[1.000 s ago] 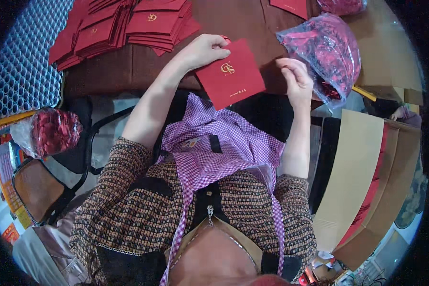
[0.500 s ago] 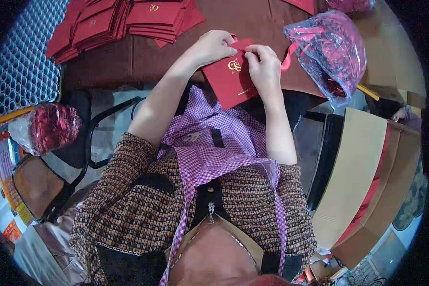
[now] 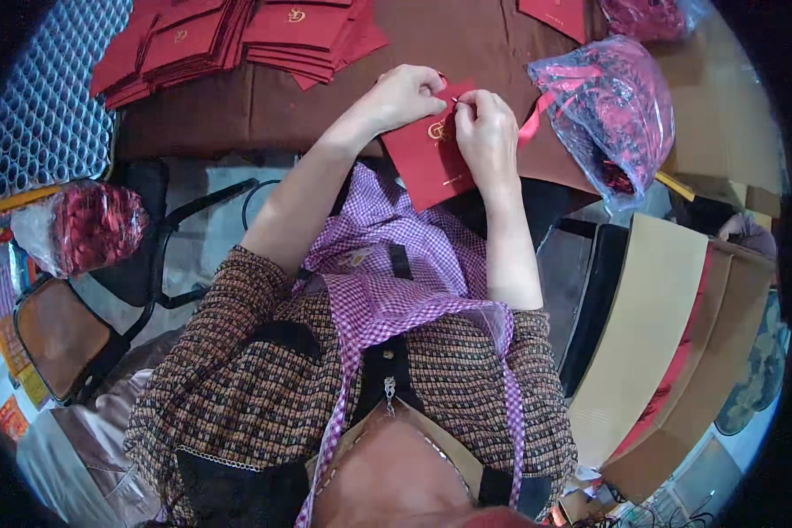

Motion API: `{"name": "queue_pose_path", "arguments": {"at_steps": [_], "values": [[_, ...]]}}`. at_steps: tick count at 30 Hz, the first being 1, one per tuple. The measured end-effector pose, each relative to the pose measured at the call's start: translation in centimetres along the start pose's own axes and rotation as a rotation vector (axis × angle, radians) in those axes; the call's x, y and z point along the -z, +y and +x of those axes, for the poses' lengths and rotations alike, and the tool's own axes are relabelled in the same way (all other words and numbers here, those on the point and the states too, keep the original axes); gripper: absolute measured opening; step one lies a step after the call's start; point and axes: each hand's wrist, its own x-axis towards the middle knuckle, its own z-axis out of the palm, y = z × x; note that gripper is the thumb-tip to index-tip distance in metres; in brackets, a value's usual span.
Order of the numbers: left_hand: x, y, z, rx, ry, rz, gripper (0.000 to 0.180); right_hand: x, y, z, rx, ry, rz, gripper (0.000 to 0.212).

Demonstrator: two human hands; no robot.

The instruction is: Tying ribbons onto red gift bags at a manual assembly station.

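A flat red paper bag (image 3: 424, 163) with a gold emblem tilts over the table's near edge, above my lap. My left hand (image 3: 405, 99) grips its upper left edge, thumb on the front face. A bit of red ribbon (image 3: 443, 80) shows beside those fingers. Against the bag's upper right part, my right hand (image 3: 487, 132) pinches thumb and finger together; a small pale tip shows there, too small to name. To the right of this hand, a loose pinkish-red ribbon (image 3: 530, 128) hangs by a clear plastic bag (image 3: 607, 110) of red contents.
Stacks of flat red bags (image 3: 295, 40) lie on the brown-covered table (image 3: 449, 35). Another red piece (image 3: 559, 16) lies at the far right. A wrapped red bundle (image 3: 101, 227) and a chair (image 3: 66, 339) are at left. An open cardboard box (image 3: 642, 326) stands at right.
The right fingers still pinch at the bag's top, where a small pale tip now shows. The whole view has shifted slightly, with the table sitting a little lower in it.
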Motion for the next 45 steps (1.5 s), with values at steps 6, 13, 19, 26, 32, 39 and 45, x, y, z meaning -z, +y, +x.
{"name": "queue_pose_path", "arguments": {"at_steps": [6, 13, 19, 26, 32, 39, 45], "values": [[-0.6, 0.6, -0.8, -0.292, 0.238, 0.339, 0.007, 0.1, -1.6, 0.5, 0.146, 0.031, -0.153, 0.007], [-1.3, 2.5, -2.4, -0.313, 0.210, 0.436, 0.008, 1.7, -3.0, -0.4, -0.058, -0.073, -0.016, 0.009], [-0.8, 3.8, -2.2, -0.235, 0.100, 0.401, 0.014, 2.0, -2.7, -0.3, -0.119, -0.027, -0.012, 0.009], [-0.5, 4.6, -2.0, -0.168, 0.094, 0.351, 0.021, 2.9, -3.7, -0.1, -0.044, -0.009, -0.101, 0.008], [-0.6, 5.0, -1.9, -0.162, 0.140, 0.323, 0.019, 2.7, -3.1, -0.3, 0.018, -0.002, -0.019, 0.007], [-1.0, 5.1, -2.6, -0.334, 0.204, 0.327, 0.010, 4.0, -4.0, 0.2, -0.129, -0.053, 0.141, 0.008], [-1.0, 5.4, -3.0, -0.350, 0.144, 0.398, 0.011, 3.9, -2.9, 0.0, -0.146, 0.001, 0.198, 0.009]]}}
